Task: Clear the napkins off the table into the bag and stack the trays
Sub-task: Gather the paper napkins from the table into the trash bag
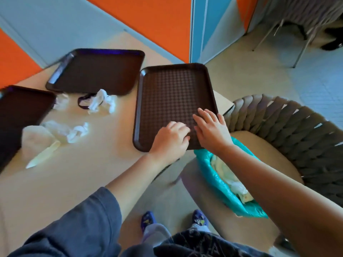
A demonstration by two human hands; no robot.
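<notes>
Teal plastic marks the bag (219,184), which sits open on the seat of a woven chair (289,127) at the person's right, with crumpled white napkins already lying inside it. Just beyond it, both hands rest on the near right corner of the closest brown tray (172,93), whose textured face is bare and whose corner overhangs the table (78,175) edge above the bag. The left hand (169,140) is curled, fingers bent down onto the tray surface near its front rim, though whether it pinches anything cannot be told. The right hand (210,129) lies flat and spread, palm down, fingers extended across the tray, gripping nothing. To the left on the tabletop lie loose white napkins (76,131) beside a pale wrapped utensil (43,157), and farther back another wad of napkins (103,102) lies over a dark strap. A second tray (16,115) juts in at the left edge, and a third tray (98,71) lies farthest back, near the orange and blue wall. None of the three trays is stacked.
</notes>
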